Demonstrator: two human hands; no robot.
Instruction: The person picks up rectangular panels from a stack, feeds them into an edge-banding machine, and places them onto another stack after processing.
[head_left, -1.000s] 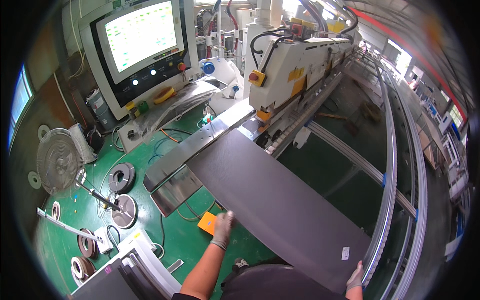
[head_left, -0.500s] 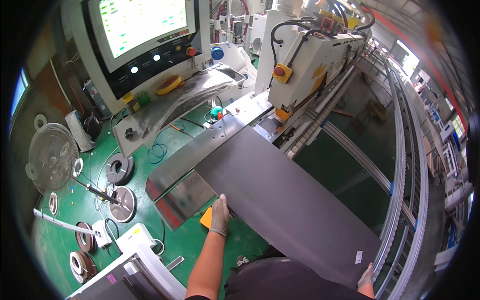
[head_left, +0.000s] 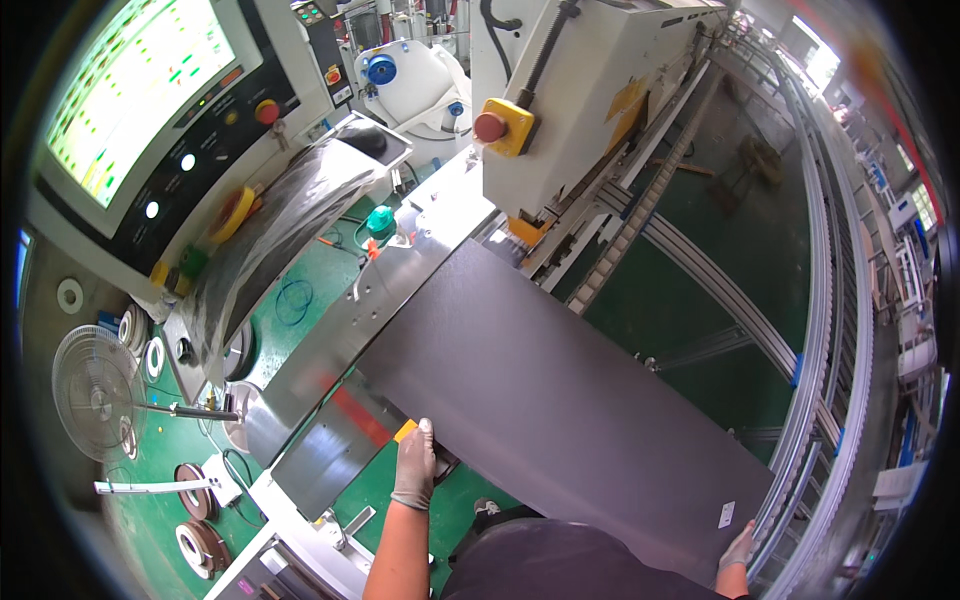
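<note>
A long dark grey board [head_left: 560, 390] with a small white label [head_left: 727, 514] near its close right corner lies in front of me. Its far end rests on the metal infeed table [head_left: 390, 270], close to the machine's guide. My left hand [head_left: 415, 468], in a pale glove, grips the board's left edge, thumb on top and the other fingers mostly hidden. At the close right corner, my gloved right hand [head_left: 738, 550] holds the edge, its fingers partly hidden under the board.
A white machine [head_left: 600, 80] with a red-and-yellow stop button [head_left: 505, 126] stands ahead. To the left are a control screen [head_left: 140, 90], a fan [head_left: 98, 392] and rolls of edging tape [head_left: 203, 548]. Metal rails [head_left: 825, 330] run along the right.
My view has moved closer to the machine and its screen. The board has come forward with me, both hands keeping their hold on it.
</note>
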